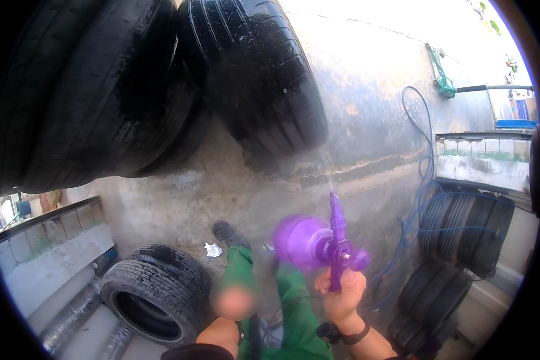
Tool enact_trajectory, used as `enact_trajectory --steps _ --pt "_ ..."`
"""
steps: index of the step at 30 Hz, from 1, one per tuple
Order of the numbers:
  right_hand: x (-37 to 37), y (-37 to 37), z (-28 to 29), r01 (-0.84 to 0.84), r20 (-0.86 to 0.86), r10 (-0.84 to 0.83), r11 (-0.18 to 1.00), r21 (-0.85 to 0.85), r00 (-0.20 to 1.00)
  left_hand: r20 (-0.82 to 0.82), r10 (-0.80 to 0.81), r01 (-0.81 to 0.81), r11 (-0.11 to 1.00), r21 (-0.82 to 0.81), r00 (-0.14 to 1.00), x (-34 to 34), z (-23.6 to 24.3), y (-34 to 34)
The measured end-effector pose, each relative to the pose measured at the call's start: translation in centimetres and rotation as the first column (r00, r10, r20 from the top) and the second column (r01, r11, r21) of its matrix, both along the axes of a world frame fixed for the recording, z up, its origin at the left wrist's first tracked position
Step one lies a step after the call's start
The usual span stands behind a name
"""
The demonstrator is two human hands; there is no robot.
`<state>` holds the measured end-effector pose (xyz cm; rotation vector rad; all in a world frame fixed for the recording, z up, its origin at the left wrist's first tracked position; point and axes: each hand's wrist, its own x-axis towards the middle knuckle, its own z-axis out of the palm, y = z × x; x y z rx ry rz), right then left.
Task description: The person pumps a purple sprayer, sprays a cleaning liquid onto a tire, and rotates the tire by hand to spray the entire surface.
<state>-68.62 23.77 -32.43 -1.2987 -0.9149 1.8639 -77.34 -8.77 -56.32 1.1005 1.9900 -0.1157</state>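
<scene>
My right hand (346,297) is closed around the handle of a purple spray gun (337,240). A round purple bottle (297,243) is attached at the gun's left side. From the upward-pointing nozzle a faint mist rises toward a wet black tyre (264,78), which stands upright ahead. Beside it on the left stand larger dark tyres (84,96), one with a wet patch. My left hand (233,302) appears as a blur in front of my green trouser leg. Its fingers cannot be made out, and nothing shows in it.
A worn tyre (156,294) lies tilted at lower left, near rolls in shiny wrapping (72,315). Crumpled white paper (213,249) lies by my shoe (229,233). A blue hose (423,174) loops across the floor at right, beside stacked tyres (465,231) and a green jack (443,78).
</scene>
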Motion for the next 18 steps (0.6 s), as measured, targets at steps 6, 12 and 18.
enact_trajectory --steps 6,12,18 --pt "-1.3 1.5 -1.2 -0.337 0.372 0.267 0.931 0.14 0.889 -0.011 -0.02 0.02 1.0 -0.011 1.0 -0.3 -0.1 -0.8" --pt "0.6 1.5 -2.8 -0.235 0.347 0.263 0.964 -0.12 0.9 -0.005 -0.059 0.059 0.998 -0.012 0.998 -0.3 -1.0 -1.8" --pt "2.6 -1.1 -3.4 -0.091 0.232 0.088 0.996 0.0 0.969 -0.02 -0.114 0.114 0.993 -0.011 0.993 -0.4 -1.9 -3.9"
